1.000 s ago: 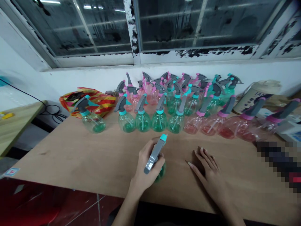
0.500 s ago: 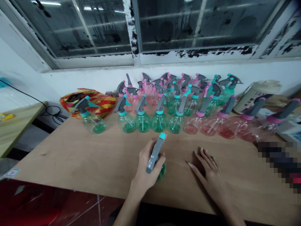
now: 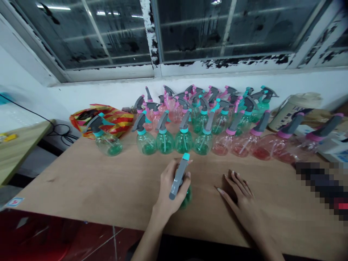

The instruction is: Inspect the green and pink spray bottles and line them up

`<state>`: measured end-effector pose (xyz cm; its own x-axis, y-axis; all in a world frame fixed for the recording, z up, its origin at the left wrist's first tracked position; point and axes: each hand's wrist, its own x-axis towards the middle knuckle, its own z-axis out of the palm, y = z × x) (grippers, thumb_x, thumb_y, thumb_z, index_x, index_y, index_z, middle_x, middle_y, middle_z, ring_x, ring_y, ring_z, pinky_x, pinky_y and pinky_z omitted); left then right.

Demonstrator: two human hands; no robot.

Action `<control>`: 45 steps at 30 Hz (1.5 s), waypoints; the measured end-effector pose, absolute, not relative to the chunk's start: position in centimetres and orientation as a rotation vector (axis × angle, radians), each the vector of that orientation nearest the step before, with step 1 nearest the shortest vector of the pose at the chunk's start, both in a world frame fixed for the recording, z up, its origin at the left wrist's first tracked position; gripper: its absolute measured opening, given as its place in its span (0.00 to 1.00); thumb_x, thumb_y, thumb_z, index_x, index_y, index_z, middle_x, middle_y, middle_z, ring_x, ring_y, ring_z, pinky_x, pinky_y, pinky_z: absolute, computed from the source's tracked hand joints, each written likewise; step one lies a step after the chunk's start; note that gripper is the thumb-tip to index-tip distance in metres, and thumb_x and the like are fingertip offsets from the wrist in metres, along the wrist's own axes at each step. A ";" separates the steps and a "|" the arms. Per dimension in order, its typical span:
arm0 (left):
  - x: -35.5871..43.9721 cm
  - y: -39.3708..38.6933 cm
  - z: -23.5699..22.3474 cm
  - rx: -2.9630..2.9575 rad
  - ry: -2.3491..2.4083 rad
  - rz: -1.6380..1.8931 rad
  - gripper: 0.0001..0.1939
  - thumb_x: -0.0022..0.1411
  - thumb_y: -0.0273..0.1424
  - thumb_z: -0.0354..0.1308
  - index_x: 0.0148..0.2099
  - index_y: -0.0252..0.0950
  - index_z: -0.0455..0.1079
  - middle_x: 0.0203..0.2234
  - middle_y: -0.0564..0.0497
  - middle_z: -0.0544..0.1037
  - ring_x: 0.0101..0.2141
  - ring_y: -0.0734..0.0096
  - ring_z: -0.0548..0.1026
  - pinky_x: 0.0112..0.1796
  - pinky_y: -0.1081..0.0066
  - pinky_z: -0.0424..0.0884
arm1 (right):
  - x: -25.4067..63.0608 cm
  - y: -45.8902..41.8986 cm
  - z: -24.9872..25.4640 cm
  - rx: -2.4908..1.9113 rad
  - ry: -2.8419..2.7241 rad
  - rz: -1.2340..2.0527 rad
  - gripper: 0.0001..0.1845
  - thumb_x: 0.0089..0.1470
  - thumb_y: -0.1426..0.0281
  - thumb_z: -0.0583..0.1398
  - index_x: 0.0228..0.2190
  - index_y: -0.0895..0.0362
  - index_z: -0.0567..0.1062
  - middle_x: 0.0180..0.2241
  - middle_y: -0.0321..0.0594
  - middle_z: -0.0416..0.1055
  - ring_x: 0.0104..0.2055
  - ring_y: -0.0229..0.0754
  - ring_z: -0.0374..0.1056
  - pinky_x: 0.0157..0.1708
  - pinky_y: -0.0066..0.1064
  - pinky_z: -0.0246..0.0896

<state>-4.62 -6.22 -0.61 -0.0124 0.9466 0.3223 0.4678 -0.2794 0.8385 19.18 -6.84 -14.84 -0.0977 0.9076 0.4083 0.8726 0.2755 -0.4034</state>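
1. Green spray bottle (image 3: 179,177), turquoise nozzle (image 3: 186,156) and grey trigger head: in my grip at the near middle of the wooden table (image 3: 87,188); can't tell if its base touches.
2. My left hand (image 3: 168,188): thumb and fingers wrapped round the bottle under its grey head.
3. My right hand (image 3: 241,197): holding nothing, fingers spread, resting on the table right of the bottle.
4. Row beyond my hands: four green bottles (image 3: 183,142) with turquoise collars, then four pink bottles (image 3: 241,148) to their right.
5. Lone green bottle (image 3: 107,143): left of the row, just before a red-and-yellow striped bag (image 3: 121,117).
6. Behind the row: pink and green bottle cluster (image 3: 203,119), closely packed; beige lettered container (image 3: 295,108) to its right.
7. Back: white wall (image 3: 103,92), window (image 3: 233,32) above, paint flaking.
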 end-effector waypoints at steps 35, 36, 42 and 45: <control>-4.1 -5.6 -1.2 1.771 1.529 1.343 0.04 0.58 0.30 0.56 0.36 0.39 0.64 0.31 0.50 0.73 0.35 0.63 0.75 0.37 0.63 0.71 | 19.3 -6.9 -14.7 -1.599 -1.973 0.082 0.36 0.58 0.48 0.47 0.55 0.62 0.65 0.60 0.53 0.59 0.64 0.53 0.49 0.60 0.52 0.45; -4.2 -5.6 -1.1 1.783 1.509 1.349 0.05 0.58 0.30 0.56 0.39 0.39 0.65 0.32 0.49 0.74 0.36 0.63 0.75 0.38 0.63 0.71 | 19.3 -6.9 -14.7 -1.597 -1.974 0.081 0.36 0.58 0.48 0.47 0.55 0.62 0.65 0.60 0.53 0.59 0.64 0.53 0.49 0.60 0.52 0.45; -4.4 -5.7 -1.5 1.786 1.486 1.351 0.15 0.58 0.26 0.54 0.49 0.39 0.66 0.41 0.46 0.76 0.39 0.63 0.75 0.41 0.62 0.70 | 19.4 -6.9 -14.9 -1.593 -1.968 0.085 0.34 0.58 0.49 0.48 0.55 0.60 0.65 0.60 0.52 0.58 0.64 0.53 0.49 0.60 0.53 0.45; -4.3 -5.7 -1.8 1.745 1.457 1.366 0.16 0.59 0.27 0.54 0.51 0.39 0.65 0.42 0.45 0.76 0.42 0.62 0.75 0.43 0.61 0.70 | 19.4 -6.9 -14.9 -1.598 -1.966 0.090 0.34 0.58 0.49 0.48 0.55 0.60 0.65 0.60 0.52 0.58 0.64 0.53 0.49 0.60 0.53 0.45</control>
<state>-4.28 -5.74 -1.84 -0.0679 0.9227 0.3794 0.4384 -0.3140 0.8421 19.41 -6.90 -14.91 -0.0982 0.9106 0.4014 0.8702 0.2743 -0.4093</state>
